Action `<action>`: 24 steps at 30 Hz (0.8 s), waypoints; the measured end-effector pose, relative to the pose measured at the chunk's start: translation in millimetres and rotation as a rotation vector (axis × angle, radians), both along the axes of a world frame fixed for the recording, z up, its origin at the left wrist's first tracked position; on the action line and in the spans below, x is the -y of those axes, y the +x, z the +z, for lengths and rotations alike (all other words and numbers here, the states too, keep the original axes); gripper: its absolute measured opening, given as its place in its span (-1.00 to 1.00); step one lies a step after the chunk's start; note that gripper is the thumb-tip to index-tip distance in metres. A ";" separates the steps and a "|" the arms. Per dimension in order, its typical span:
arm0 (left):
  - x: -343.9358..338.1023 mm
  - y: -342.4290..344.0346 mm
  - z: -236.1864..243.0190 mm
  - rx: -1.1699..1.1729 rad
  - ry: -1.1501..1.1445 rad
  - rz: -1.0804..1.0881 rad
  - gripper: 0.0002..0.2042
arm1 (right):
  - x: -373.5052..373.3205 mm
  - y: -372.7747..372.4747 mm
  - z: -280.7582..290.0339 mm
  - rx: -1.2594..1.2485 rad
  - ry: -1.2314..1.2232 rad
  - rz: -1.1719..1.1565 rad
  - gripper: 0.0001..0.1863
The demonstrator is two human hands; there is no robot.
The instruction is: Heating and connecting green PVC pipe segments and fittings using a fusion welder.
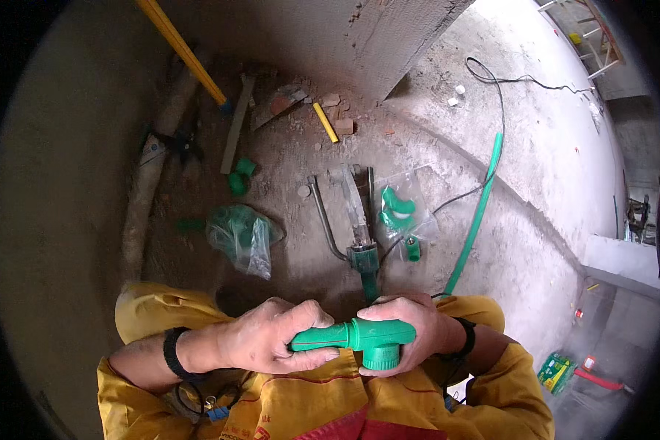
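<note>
My left hand (275, 336) grips a short green pipe (321, 336) at the lower middle. My right hand (407, 330) is closed around a green elbow or tee fitting (381, 338) with a ribbed downward socket, joined onto that pipe. Just beyond my hands stands a pipe welding tool (363, 260) with a flat metal plate, green handle and bent metal stand. Beside it lie a clear bag with green fittings (398, 209) and a small green socket (413, 249). Another clear bag (240, 242) lies to the left, with loose green fittings (238, 182) behind it.
A long green pipe (477, 213) and black cable (501, 99) lie right. Yellow rods (180, 48), a short yellow piece (325, 122), rubble (343, 126) and a grey pipe (148, 205) lie ahead and left. A concrete step (622, 264) and a green case (556, 373) are far right.
</note>
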State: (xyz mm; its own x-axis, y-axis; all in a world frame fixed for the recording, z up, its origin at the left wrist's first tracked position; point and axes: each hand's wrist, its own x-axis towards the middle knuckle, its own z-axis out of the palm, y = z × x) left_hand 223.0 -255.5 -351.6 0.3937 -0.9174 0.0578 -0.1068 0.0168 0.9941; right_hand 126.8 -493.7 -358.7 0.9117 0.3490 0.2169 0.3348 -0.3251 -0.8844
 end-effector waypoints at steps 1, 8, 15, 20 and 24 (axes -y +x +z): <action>0.2 -0.5 -1.3 -0.034 -0.014 -0.020 -0.70 | -0.8 -3.3 -0.5 0.017 -0.032 -0.011 -0.20; 2.2 -7.6 -6.2 -0.086 -0.024 0.022 -0.70 | -7.7 -11.4 -14.3 -0.045 0.063 -0.020 -0.20; 4.5 -5.6 -13.1 -0.120 0.049 -0.011 -0.70 | -8.0 -12.0 -23.1 -0.069 0.077 -0.011 -0.20; 7.4 -4.7 -14.3 -0.092 0.025 0.013 -0.70 | -7.2 -11.1 -24.7 -0.065 0.054 -0.034 -0.18; 7.4 -1.3 -15.5 -0.089 0.026 -0.006 -0.70 | -7.7 -11.0 -29.6 -0.006 0.039 -0.040 -0.18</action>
